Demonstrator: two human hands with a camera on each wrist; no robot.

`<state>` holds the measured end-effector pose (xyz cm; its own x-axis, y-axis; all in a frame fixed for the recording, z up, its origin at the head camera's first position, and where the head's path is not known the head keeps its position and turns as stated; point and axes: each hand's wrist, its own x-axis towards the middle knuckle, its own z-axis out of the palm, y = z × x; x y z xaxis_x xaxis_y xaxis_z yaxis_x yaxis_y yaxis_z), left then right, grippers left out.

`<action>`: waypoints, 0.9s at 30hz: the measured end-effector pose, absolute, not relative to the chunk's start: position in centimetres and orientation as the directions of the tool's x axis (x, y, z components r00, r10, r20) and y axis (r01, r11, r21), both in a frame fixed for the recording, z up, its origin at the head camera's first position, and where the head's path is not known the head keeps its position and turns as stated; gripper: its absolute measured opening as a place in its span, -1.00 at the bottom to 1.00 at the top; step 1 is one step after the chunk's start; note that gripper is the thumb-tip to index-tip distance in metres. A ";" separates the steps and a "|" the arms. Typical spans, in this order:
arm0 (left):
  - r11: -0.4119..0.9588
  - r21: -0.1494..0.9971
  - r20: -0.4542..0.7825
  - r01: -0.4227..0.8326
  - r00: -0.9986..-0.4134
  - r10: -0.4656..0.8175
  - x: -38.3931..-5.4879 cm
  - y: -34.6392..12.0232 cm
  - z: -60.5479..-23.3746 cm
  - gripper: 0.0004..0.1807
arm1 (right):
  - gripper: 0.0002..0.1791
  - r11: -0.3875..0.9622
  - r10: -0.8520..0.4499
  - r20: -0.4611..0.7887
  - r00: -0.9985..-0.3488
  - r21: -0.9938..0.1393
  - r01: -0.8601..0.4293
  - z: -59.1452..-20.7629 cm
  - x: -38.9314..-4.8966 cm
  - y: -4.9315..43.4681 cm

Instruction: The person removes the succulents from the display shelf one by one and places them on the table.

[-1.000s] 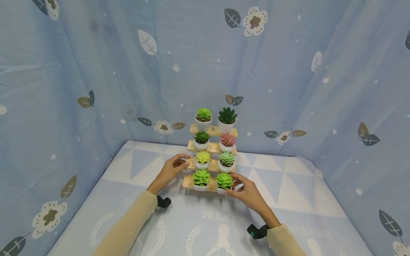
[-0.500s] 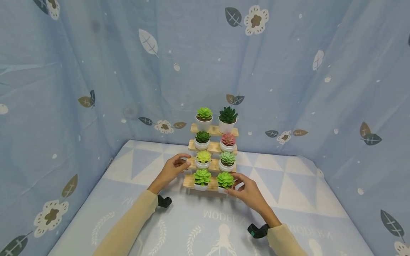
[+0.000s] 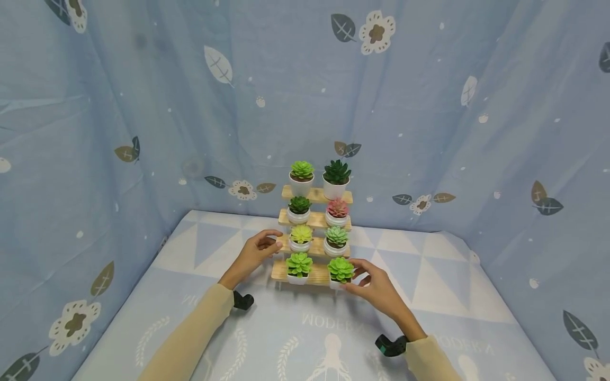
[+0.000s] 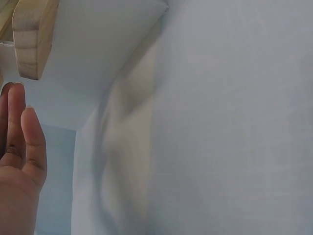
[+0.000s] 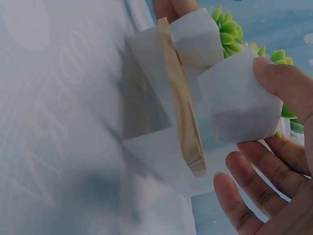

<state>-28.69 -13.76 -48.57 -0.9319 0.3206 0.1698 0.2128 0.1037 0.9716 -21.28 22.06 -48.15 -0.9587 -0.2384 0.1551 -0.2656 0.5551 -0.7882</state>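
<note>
My right hand (image 3: pixel 376 288) pinches the white pot of a bright green artificial succulent (image 3: pixel 340 270) between thumb and fingers. In the right wrist view the white pot (image 5: pixel 239 98) stands off the right end of the bottom board (image 5: pixel 183 103), with a gap between them. My left hand (image 3: pixel 254 254) is at the left end of the stepped wooden plant stand (image 3: pixel 316 271), fingertips right by the third board down. From the left wrist, its fingers (image 4: pixel 33 132) look fairly straight, below a board's end (image 4: pixel 34 39). Another bright green succulent (image 3: pixel 298 264) sits at the bottom left.
Higher boards carry several potted succulents: yellow-green (image 3: pixel 301 235), pale green (image 3: pixel 336 239), dark green (image 3: pixel 298 207), pink (image 3: pixel 337 210), and two on top (image 3: pixel 336 177). A patterned cloth (image 3: pixel 229 328) covers the table. Blue patterned curtains (image 3: pixel 286 106) surround it behind and at both sides.
My right hand has shifted the bottom-right succulent a little to the right, out toward the board's end. The left hand and the other pots stay put.
</note>
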 end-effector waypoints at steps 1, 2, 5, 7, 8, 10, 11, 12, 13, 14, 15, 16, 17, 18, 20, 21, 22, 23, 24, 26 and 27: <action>0.106 0.971 0.172 0.215 -0.932 0.319 -28.7 -13.8 -48.6 -0.52 | -0.31 0.557 -0.241 0.159 -0.957 -0.785 -0.270 -48.1 -21.3 22.2; 0.107 0.970 0.173 0.217 -0.932 0.317 -28.7 -13.8 -48.6 -0.53 | -0.31 0.557 -0.242 0.161 -0.957 -0.785 -0.273 -48.1 -21.2 22.4; 0.111 0.970 0.174 0.217 -0.936 0.307 -28.8 -13.8 -48.7 -0.54 | -0.30 0.557 -0.240 0.158 -0.958 -0.786 -0.269 -47.8 -21.2 22.8; 0.113 0.970 0.173 0.215 -0.938 0.302 -28.9 -13.8 -48.7 -0.54 | -0.29 0.559 -0.233 0.154 -0.960 -0.787 -0.262 -47.6 -21.2 23.0; 0.111 0.971 0.172 0.213 -0.938 0.301 -29.0 -13.8 -48.7 -0.54 | -0.29 0.562 -0.227 0.150 -0.962 -0.787 -0.255 -47.5 -21.2 23.2; 0.110 0.971 0.170 0.212 -0.938 0.302 -29.0 -13.8 -48.7 -0.53 | -0.29 0.569 -0.217 0.144 -0.965 -0.785 -0.245 -47.3 -21.1 23.5; 0.108 0.972 0.170 0.211 -0.938 0.303 -29.0 -13.8 -48.7 -0.53 | -0.30 0.571 -0.211 0.143 -0.967 -0.784 -0.241 -47.2 -21.1 23.6; 0.106 0.972 0.169 0.210 -0.938 0.304 -29.0 -13.7 -48.7 -0.53 | -0.30 0.574 -0.205 0.142 -0.968 -0.784 -0.237 -47.1 -21.1 23.8; 0.103 0.972 0.169 0.209 -0.937 0.304 -29.0 -13.7 -48.6 -0.53 | -0.30 0.576 -0.202 0.142 -0.969 -0.783 -0.235 -47.0 -21.1 23.9; 0.099 0.973 0.171 0.210 -0.937 0.305 -29.0 -13.7 -48.6 -0.53 | -0.30 0.574 -0.202 0.145 -0.969 -0.784 -0.237 -46.9 -21.1 24.1; 0.099 0.973 0.172 0.211 -0.937 0.305 -29.0 -13.7 -48.6 -0.53 | -0.29 0.569 -0.203 0.149 -0.968 -0.786 -0.241 -46.8 -21.1 24.3; 0.099 0.972 0.173 0.212 -0.937 0.305 -28.9 -13.7 -48.6 -0.53 | -0.29 0.565 -0.202 0.155 -0.967 -0.788 -0.245 -46.8 -21.2 24.5; 0.097 0.972 0.174 0.212 -0.937 0.304 -28.9 -13.7 -48.6 -0.53 | -0.27 0.559 -0.203 0.160 -0.966 -0.791 -0.248 -46.7 -21.2 24.7; 0.096 0.972 0.175 0.212 -0.937 0.303 -28.8 -13.7 -48.6 -0.53 | -0.26 0.556 -0.203 0.163 -0.965 -0.792 -0.251 -46.6 -21.3 24.9; 0.094 0.973 0.174 0.211 -0.937 0.301 -28.8 -13.7 -48.5 -0.54 | -0.23 0.552 -0.199 0.167 -0.966 -0.795 -0.251 -46.4 -21.4 25.3; 0.094 0.974 0.172 0.208 -0.938 0.301 -28.7 -13.7 -48.5 -0.54 | -0.22 0.554 -0.191 0.165 -0.968 -0.796 -0.245 -46.3 -21.4 25.5; 0.092 0.974 0.170 0.206 -0.938 0.301 -28.7 -13.7 -48.4 -0.55 | -0.20 0.555 -0.182 0.160 -0.970 -0.798 -0.235 -46.2 -21.4 25.7; 0.089 0.975 0.168 0.203 -0.938 0.302 -28.7 -13.7 -48.4 -0.55 | -0.19 0.558 -0.173 0.154 -0.973 -0.798 -0.226 -46.1 -21.5 25.9; 0.089 0.975 0.166 0.202 -0.938 0.304 -28.7 -13.7 -48.4 -0.55 | -0.18 0.560 -0.166 0.149 -0.975 -0.799 -0.218 -45.9 -21.5 26.1; 0.087 0.977 0.160 0.195 -0.938 0.306 -29.3 -13.8 -49.0 -0.56 | -0.17 0.561 -0.153 0.142 -0.978 -0.802 -0.204 -45.7 -21.6 26.4; 0.083 0.978 0.157 0.191 -0.939 0.307 -29.6 -13.8 -49.4 -0.56 | -0.17 0.563 -0.149 0.142 -0.979 -0.802 -0.202 -45.6 -21.7 26.7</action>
